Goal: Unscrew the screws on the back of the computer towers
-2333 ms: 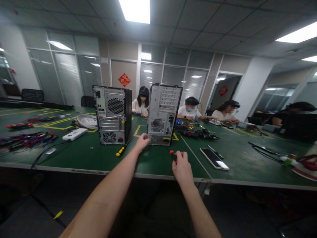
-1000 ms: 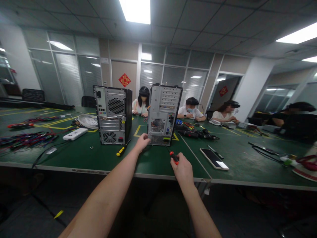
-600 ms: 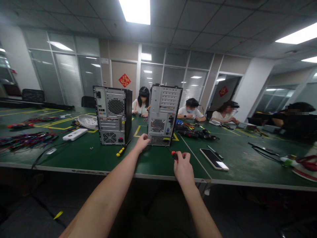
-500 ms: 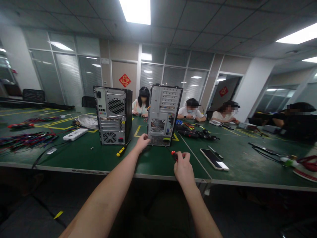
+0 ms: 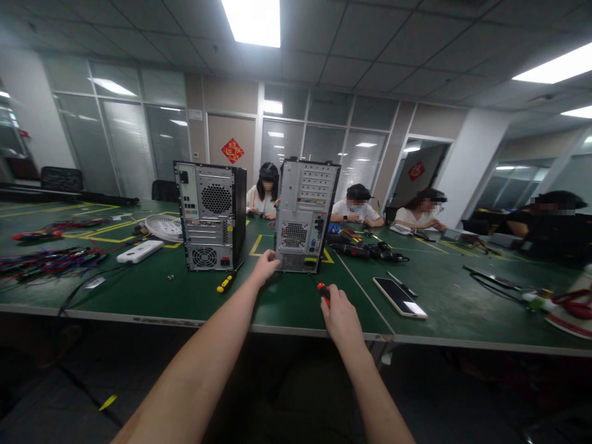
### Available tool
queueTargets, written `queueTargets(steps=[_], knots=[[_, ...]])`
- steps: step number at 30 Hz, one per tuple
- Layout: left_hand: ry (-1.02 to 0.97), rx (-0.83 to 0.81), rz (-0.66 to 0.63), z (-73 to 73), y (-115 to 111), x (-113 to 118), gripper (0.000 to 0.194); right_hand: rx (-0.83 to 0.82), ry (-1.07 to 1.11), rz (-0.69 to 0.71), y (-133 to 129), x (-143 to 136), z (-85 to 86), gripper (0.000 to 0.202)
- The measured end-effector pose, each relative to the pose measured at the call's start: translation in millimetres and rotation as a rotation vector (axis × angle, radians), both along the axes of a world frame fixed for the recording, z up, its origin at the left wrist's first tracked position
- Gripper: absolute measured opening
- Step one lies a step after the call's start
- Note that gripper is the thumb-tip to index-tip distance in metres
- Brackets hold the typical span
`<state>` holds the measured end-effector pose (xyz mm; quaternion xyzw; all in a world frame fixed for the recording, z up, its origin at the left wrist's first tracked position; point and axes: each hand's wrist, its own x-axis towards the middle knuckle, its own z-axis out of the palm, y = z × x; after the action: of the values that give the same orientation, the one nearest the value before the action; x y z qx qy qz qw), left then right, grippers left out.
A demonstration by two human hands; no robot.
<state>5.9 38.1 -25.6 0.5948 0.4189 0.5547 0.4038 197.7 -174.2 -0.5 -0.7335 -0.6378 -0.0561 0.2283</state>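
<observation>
A grey metal computer case (image 5: 290, 197) stands upright on the green table, its back panel of slots, vents and ports facing me. My left hand (image 5: 267, 266) is closed at its lower left corner, with the fingertips against the edge. In my right hand (image 5: 341, 313) is a red and black screwdriver (image 5: 322, 291), held low over the table. Its thin shaft points toward the bottom of the case; whether the tip touches cannot be made out. Left of that case stands a second computer case (image 5: 222, 235), and a yellow and black screwdriver (image 5: 226, 282) lies before it.
A phone (image 5: 398, 297) lies at the right, near the table edge. Black cables (image 5: 370, 250) lie behind it. At the left are a white power strip (image 5: 140, 251), tangled wires (image 5: 55, 262) and a white basket (image 5: 164, 227). Several people sit across the table.
My right hand has closed further over the screwdriver's handle, its fingers now lying lower and flatter. The left hand and both cases stay where they were.
</observation>
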Motion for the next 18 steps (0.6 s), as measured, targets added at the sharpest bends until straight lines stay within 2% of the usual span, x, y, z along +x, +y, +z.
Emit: queueTargets(steps=[6,18], knots=[[-0.003,0.010,0.017,-2.5,2.2,1.1,0.016,0.001,0.014,0.017,0.8,1.0,-1.4,0.017],[-0.009,-0.003,0.010,2.8,-1.0,0.9,0.015,0.023,0.019,-0.008,7.5,7.9,-10.1,0.012]])
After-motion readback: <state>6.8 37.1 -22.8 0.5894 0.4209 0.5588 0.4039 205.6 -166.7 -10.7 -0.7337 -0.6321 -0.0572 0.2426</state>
